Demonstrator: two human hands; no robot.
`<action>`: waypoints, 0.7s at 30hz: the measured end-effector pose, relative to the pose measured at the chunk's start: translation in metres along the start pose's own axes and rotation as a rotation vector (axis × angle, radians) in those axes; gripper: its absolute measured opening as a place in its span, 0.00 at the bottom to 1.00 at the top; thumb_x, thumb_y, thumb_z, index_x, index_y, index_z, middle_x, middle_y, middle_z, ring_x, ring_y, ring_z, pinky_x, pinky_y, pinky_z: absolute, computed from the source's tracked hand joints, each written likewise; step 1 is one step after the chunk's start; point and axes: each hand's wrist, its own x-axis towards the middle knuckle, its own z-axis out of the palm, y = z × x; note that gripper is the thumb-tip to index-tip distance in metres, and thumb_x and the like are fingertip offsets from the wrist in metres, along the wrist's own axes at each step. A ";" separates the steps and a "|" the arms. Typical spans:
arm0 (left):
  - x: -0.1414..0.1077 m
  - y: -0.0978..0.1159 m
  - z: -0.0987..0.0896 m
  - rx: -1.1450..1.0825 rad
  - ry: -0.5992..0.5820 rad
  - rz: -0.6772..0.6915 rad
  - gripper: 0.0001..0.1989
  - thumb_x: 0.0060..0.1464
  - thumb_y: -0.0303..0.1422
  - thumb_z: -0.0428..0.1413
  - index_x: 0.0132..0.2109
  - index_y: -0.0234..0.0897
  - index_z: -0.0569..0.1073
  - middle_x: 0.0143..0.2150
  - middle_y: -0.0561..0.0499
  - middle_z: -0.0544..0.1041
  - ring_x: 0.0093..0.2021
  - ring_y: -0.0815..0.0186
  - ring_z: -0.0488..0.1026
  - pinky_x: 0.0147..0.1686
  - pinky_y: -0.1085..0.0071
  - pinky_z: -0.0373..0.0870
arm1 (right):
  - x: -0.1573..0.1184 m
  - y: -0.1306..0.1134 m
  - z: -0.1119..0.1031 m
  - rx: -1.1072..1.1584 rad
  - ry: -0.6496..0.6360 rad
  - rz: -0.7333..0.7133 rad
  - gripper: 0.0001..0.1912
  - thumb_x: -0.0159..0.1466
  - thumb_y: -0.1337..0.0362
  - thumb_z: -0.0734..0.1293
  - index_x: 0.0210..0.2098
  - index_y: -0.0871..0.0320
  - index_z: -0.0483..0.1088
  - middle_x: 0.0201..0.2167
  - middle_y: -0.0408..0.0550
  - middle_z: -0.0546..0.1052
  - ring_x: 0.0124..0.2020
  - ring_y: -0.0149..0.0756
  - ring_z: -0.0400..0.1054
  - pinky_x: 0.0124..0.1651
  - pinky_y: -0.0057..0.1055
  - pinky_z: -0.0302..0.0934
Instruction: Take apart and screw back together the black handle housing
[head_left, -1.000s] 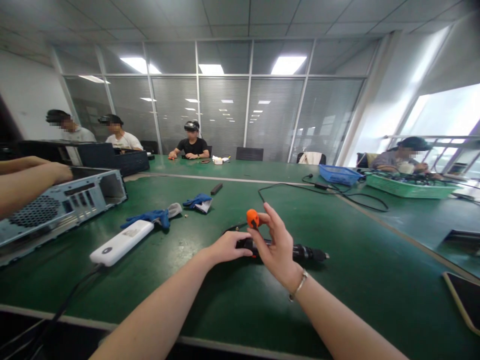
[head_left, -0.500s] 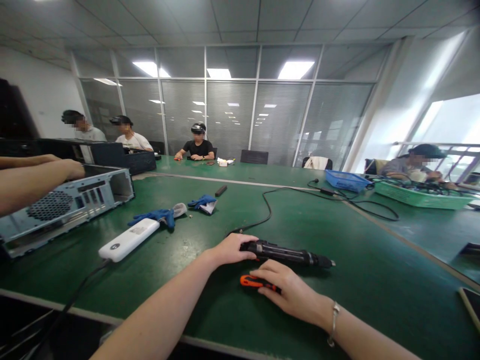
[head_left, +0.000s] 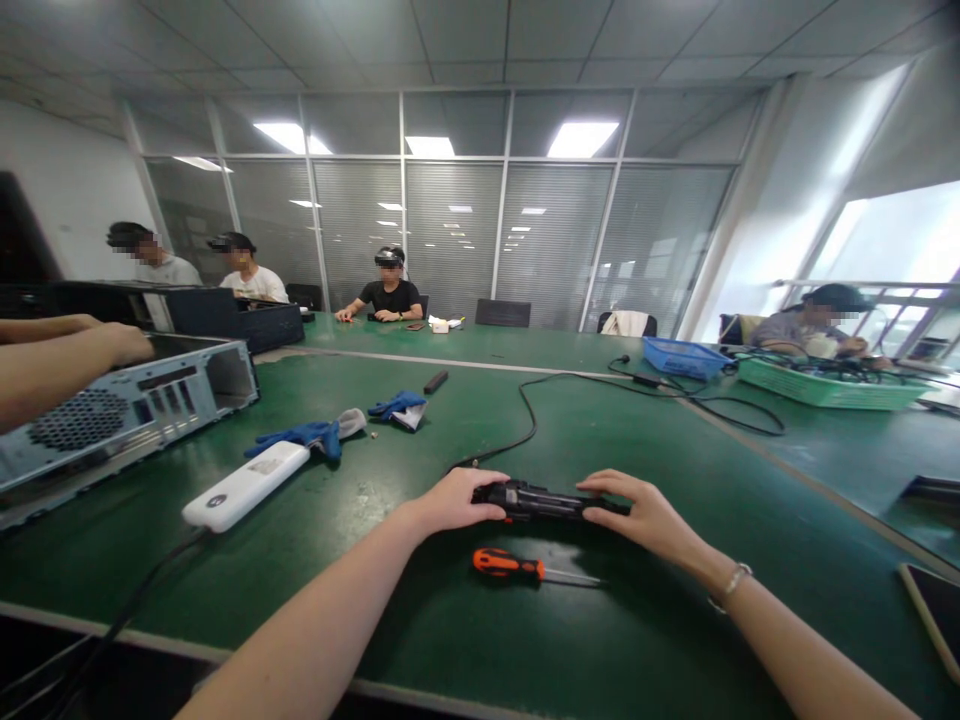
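Observation:
A black electric screwdriver (head_left: 551,503) lies lengthwise across the green table, its cord leading off from the left end. My left hand (head_left: 454,500) grips that left end between thumb and fingers. At the tool's right end, my right hand (head_left: 646,512) has its thumb on the near side and its fingers on the far side, hiding the tip. Just in front of the tool rests a hand screwdriver (head_left: 510,566) with an orange and black handle, its shaft pointing right, touched by neither hand.
A white power strip (head_left: 247,485), blue work gloves (head_left: 300,437) and a metal computer case (head_left: 142,410) with another person's arms over it occupy the left. The black cord (head_left: 536,410) runs toward a blue basket (head_left: 684,357) and a green basket (head_left: 832,383). Other people sit around the table.
My right hand has let go of the orange-handled screwdriver, leaving it on the table, and moved up and right onto the electric screwdriver's front end. My left hand keeps its grip.

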 end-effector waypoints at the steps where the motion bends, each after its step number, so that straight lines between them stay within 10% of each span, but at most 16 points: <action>1: 0.000 0.000 0.000 0.000 -0.001 0.002 0.26 0.51 0.35 0.62 0.57 0.36 0.71 0.53 0.45 0.76 0.52 0.58 0.73 0.53 0.67 0.66 | -0.002 0.004 -0.002 0.010 -0.042 0.009 0.20 0.59 0.52 0.68 0.46 0.55 0.76 0.46 0.53 0.76 0.46 0.44 0.71 0.52 0.41 0.65; 12: -0.001 -0.002 0.000 0.078 0.158 0.059 0.25 0.52 0.34 0.61 0.57 0.38 0.70 0.56 0.44 0.73 0.57 0.58 0.69 0.59 0.61 0.62 | -0.008 0.006 0.001 -0.051 -0.073 0.015 0.22 0.63 0.51 0.63 0.52 0.54 0.72 0.48 0.51 0.76 0.46 0.42 0.72 0.50 0.38 0.65; 21: -0.003 -0.005 -0.004 0.110 0.337 0.062 0.18 0.56 0.35 0.58 0.54 0.37 0.73 0.56 0.44 0.73 0.56 0.59 0.70 0.59 0.62 0.64 | -0.013 0.100 -0.033 -0.369 0.164 0.495 0.28 0.60 0.43 0.61 0.50 0.53 0.75 0.48 0.52 0.78 0.48 0.51 0.72 0.47 0.41 0.66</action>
